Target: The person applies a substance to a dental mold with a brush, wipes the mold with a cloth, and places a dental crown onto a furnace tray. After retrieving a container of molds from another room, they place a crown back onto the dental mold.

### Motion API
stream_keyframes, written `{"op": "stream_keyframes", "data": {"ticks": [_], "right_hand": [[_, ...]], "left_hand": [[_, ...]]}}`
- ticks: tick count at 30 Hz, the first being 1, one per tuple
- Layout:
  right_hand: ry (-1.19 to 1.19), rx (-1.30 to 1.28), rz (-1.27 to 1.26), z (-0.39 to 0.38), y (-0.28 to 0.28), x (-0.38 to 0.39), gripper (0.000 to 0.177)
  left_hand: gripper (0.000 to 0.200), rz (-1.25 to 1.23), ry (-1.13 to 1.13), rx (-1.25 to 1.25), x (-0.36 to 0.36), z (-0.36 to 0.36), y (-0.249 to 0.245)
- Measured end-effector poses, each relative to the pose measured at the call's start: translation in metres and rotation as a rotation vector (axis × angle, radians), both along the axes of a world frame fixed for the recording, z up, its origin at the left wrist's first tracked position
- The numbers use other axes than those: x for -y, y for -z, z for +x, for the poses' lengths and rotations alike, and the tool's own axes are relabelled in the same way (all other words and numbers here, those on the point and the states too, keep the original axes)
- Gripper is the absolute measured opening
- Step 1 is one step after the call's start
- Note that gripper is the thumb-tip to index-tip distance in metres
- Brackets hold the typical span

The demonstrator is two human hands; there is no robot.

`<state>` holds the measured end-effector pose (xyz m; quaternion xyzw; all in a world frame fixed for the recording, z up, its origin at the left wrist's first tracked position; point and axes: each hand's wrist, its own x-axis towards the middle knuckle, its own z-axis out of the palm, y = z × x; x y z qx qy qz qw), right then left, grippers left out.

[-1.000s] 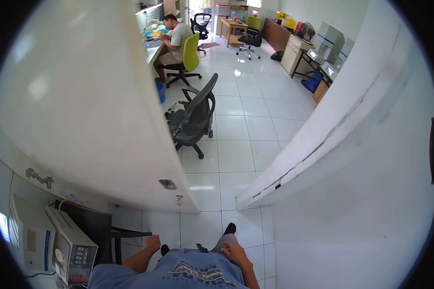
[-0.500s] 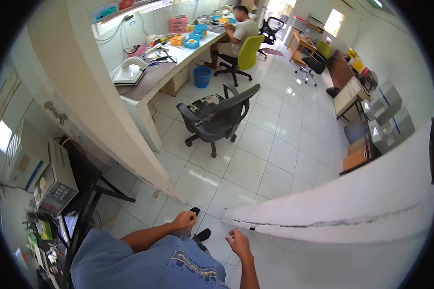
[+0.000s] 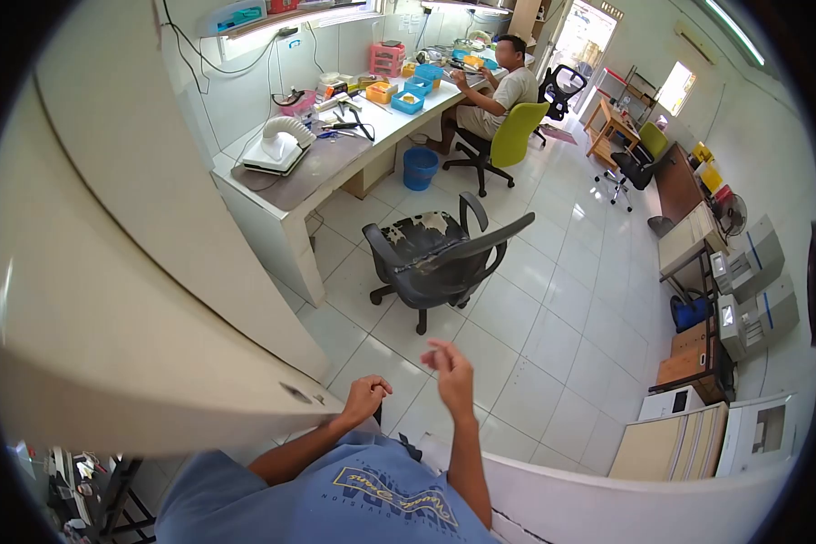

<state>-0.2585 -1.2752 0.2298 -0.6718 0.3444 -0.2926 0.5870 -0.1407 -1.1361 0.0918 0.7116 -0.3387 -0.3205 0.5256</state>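
My left hand [image 3: 369, 397] hangs in front of my blue shirt, near the edge of the pale doorway wall [image 3: 286, 399]. Its fingers are loosely curled together, and nothing shows in them. My right hand [image 3: 451, 372] is raised a little farther forward, its fingers bent but apart, with no object in it. Past both hands stands a black office chair [image 3: 435, 272] with a worn, peeling seat. Neither hand touches it.
A long workbench [image 3: 290, 192] on the left bears a white device with a hose [image 3: 279, 150], tools and blue trays [image 3: 408, 102]. A co-worker [image 3: 515, 89] sits there on a green chair [image 3: 519, 134]. A blue bin [image 3: 420, 170] stands below. Grey machines [image 3: 760, 317] line the right wall.
I have moved forward into the doorway, so the chair and bench appear closer. My right hand has risen and moved forward. The equipment table on the left has mostly dropped out of view.
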Motion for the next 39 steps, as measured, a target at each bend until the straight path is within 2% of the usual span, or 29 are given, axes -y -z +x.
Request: {"op": "stream_keyframes", "data": {"ticks": [2,5,7,9,11,13,15,16,18,19,21,23,25,26,27,28,30,31,33,35,36,38,39], "right_hand": [[0.014,0.13,0.07,0.019,-0.009,0.042,0.025],[0.051,0.214,0.079,0.042,-0.022,0.1,0.026],[0.055,0.2,0.043,0.046,-0.018,0.128,0.027],[0.054,0.161,0.046,0.047,-0.008,0.153,0.031],[0.013,-0.001,0.027,0.044,0.01,0.183,0.038],[-0.022,-0.025,0.084,0.043,0.028,0.221,0.037],[0.051,-0.209,-0.058,0.048,0.032,0.257,0.037],[0.043,-0.239,-0.065,0.048,0.043,0.286,0.046],[0.073,-0.197,-0.16,0.051,0.053,0.341,0.046],[0.122,-0.155,-0.253,0.055,0.056,0.367,0.046],[0.141,-0.153,-0.219,0.063,0.048,0.412,0.046],[0.263,-0.273,-0.453,0.067,0.051,0.461,0.049],[0.268,-0.323,-0.664,0.069,0.091,0.517,0.053],[0.282,-0.424,-0.731,0.07,0.105,0.535,0.053],[0.299,-0.529,-0.794,0.069,0.115,0.547,0.053],[0.277,-0.524,-0.799,0.067,0.117,0.558,0.053],[0.17,-0.687,-0.858,0.063,0.117,0.572,0.049],[0.153,-0.69,-0.851,0.062,0.125,0.581,0.049],[-0.081,-0.362,-0.276,0.059,0.141,0.598,0.04],[-0.12,-0.254,-0.402,0.065,0.146,0.599,0.03],[-0.1,-0.215,-0.376,0.068,0.148,0.597,0.025],[-0.092,-0.208,-0.335,0.072,0.139,0.591,0.025],[-0.063,-0.194,-0.314,0.076,0.135,0.591,0.024]], "left_hand": [[0.023,0.063,-0.14,0.069,0.004,0.006,-0.024],[0.017,0.114,-0.181,-0.055,-0.002,0.008,-0.017],[0.017,0.133,-0.207,-0.051,-0.004,0.009,-0.014],[0.018,0.142,-0.245,-0.054,-0.005,0.012,-0.011],[0.018,0.158,-0.334,-0.204,-0.007,0.014,-0.006],[0.019,0.195,-0.36,-0.2,-0.012,0.015,0.007],[0.019,0.243,-0.421,-0.358,-0.012,0.016,0.017],[0.019,0.239,-0.44,-0.363,-0.006,0.02,0.017],[0.02,0.243,-0.486,-0.46,0.014,0.022,0.015],[0.02,0.239,-0.502,-0.461,0.034,0.024,0.013],[0.02,0.165,-0.491,-0.548,0.09,0.034,0.009],[0.026,0.141,-0.44,-0.564,0.156,0.036,0.011],[0.038,0.032,-0.584,-0.796,0.246,0.043,-0.006],[0.038,0.013,-0.608,-0.803,0.29,0.041,-0.015],[0.043,0.014,-0.751,-0.926,0.331,0.038,-0.021],[0.049,0.017,-0.893,-1.047,0.365,0.035,-0.024],[0.051,-0.027,-0.952,-1.037,0.415,0.033,-0.023],[0.053,-0.063,-0.998,-1.031,0.433,0.03,-0.019],[0.053,-0.151,-1.118,-1.047,0.449,0.029,0.004],[0.055,-0.096,-1.549,-0.785,0.468,0.03,0.004],[0.055,-0.089,-1.573,-0.785,0.466,0.029,0.018],[0.054,0.073,-1.675,-0.451,0.463,0.032,0.044],[0.054,0.075,-1.68,-0.447,0.468,0.034,0.047]]}}
